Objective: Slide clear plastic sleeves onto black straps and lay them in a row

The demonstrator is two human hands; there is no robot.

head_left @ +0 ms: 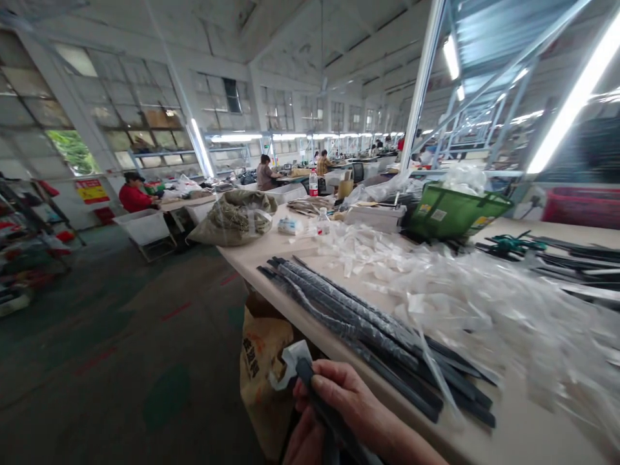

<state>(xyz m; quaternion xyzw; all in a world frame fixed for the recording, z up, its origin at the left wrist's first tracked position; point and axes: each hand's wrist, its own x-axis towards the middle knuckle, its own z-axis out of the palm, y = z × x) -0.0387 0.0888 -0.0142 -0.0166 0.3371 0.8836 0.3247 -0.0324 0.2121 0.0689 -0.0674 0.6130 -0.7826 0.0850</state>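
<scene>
My right hand (346, 397) pinches a flat black strip (320, 403) near its end, thumb on top. Just below and to the left, my left hand (306, 431) is closed round the same strip, partly hidden behind it. A crumpled white piece (294, 361), paper or plastic, sticks out at the strip's tip; I cannot tell whether it is attached. On the table (533, 420) beside my hands lies a bundle of long black strips (358, 316), some wrapped in clear film.
Loose clear plastic film (465, 303) covers much of the table's right side. A green bag (453, 210), a plastic bottle (323, 223) and a full sack (237, 216) stand farther back. Below the edge hangs a brown printed bag (261, 374). Several people work at distant tables.
</scene>
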